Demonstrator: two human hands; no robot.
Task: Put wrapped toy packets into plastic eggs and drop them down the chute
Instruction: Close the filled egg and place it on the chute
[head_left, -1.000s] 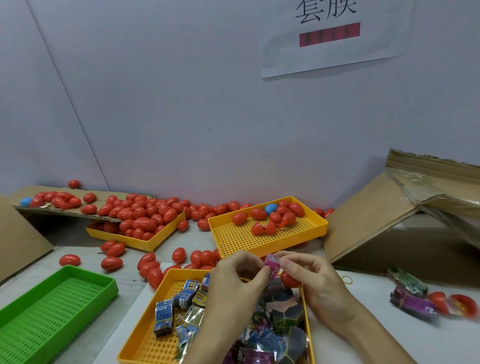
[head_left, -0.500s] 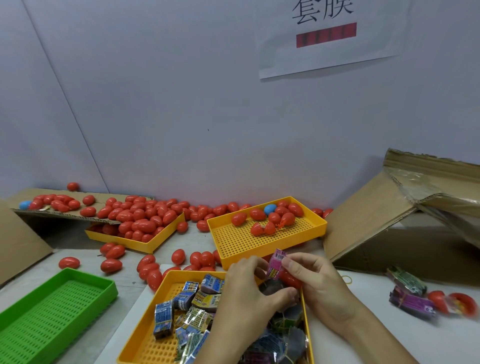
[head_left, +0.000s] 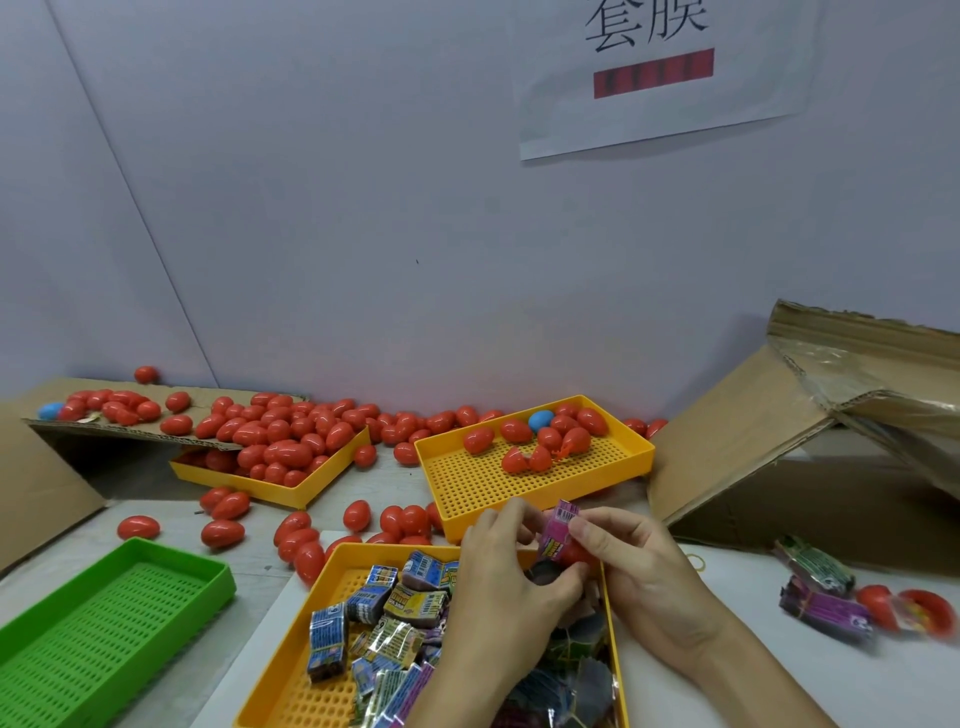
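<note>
The right hand (head_left: 644, 566) pinches a pink wrapped packet (head_left: 558, 527) upright over a red egg half (head_left: 576, 553); the left hand (head_left: 501, 587) curls its fingers against the same egg half from the other side, above the far right corner of the near yellow tray (head_left: 291, 644) of packets. Loose red eggs (head_left: 358, 514) lie beyond it, and a cardboard chute (head_left: 727, 447) rises at the desk's right edge.

Packets (head_left: 384, 618) fill the near tray (head_left: 291, 654); eggs (head_left: 540, 441) lie in the tray behind (head_left: 467, 488).
</note>
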